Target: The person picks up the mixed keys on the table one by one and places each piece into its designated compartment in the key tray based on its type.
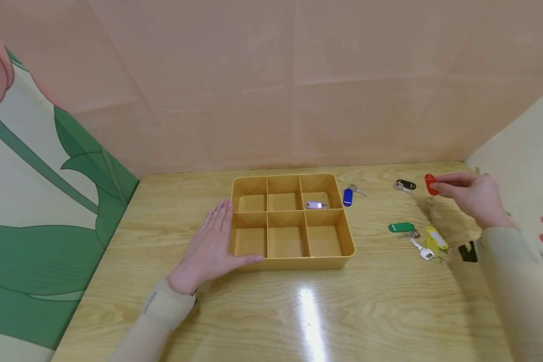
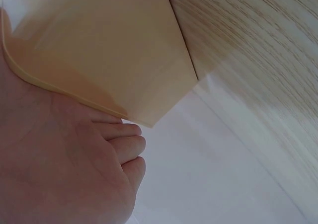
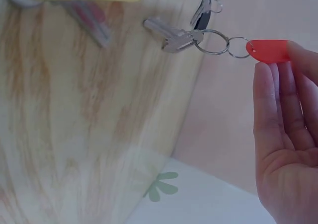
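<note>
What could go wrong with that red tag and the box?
The right grip pinches the red tag near one end, so the tag might slip and drop. Its metal key dangles, so it could swing and catch on the yellow tag nearby. The left grip lies against the box; a hard push might slide it into the blue tag beside it.

The head camera looks forward and down across the surface (image 1: 235,311). Close up, the left wrist view shares the tray (image 1: 294,264), the right wrist view the red tag (image 1: 430,184).
</note>
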Demonstrator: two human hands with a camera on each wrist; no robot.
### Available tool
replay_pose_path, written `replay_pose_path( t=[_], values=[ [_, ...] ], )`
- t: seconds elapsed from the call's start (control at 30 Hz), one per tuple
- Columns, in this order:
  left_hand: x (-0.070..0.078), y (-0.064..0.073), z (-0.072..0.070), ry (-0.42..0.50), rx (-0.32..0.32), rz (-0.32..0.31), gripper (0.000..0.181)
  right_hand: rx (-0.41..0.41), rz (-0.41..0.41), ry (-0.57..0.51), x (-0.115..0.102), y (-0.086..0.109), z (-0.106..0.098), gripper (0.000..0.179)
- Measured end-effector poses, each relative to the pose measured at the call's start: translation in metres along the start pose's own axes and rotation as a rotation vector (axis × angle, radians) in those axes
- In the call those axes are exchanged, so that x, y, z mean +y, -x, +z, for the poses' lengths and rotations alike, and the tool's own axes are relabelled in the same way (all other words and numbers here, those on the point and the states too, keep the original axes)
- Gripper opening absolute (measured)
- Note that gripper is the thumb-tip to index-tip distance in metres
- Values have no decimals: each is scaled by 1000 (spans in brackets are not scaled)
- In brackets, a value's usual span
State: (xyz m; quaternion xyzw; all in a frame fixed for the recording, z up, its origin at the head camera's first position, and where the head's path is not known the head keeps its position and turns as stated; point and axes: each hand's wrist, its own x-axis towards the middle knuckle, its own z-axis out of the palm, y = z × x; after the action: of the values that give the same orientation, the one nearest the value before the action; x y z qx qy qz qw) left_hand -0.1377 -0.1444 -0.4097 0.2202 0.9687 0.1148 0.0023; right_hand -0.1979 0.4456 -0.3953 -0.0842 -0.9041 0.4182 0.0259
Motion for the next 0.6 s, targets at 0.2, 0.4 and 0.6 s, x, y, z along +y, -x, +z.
replay_pose_path(
  t=[0.2, 0.4, 0.6],
  values=[
    [0, 0, 0, -5, -13, 0, 134, 19, 0, 19, -5, 0, 1, 45],
    [-1, 0, -1, -3, -15, -3, 135, 27, 5, 70, -10, 0, 2, 51],
    [0, 0, -1, -4, -21, -5, 134, 35, -12, 94, -17, 2, 4, 56]
  ],
)
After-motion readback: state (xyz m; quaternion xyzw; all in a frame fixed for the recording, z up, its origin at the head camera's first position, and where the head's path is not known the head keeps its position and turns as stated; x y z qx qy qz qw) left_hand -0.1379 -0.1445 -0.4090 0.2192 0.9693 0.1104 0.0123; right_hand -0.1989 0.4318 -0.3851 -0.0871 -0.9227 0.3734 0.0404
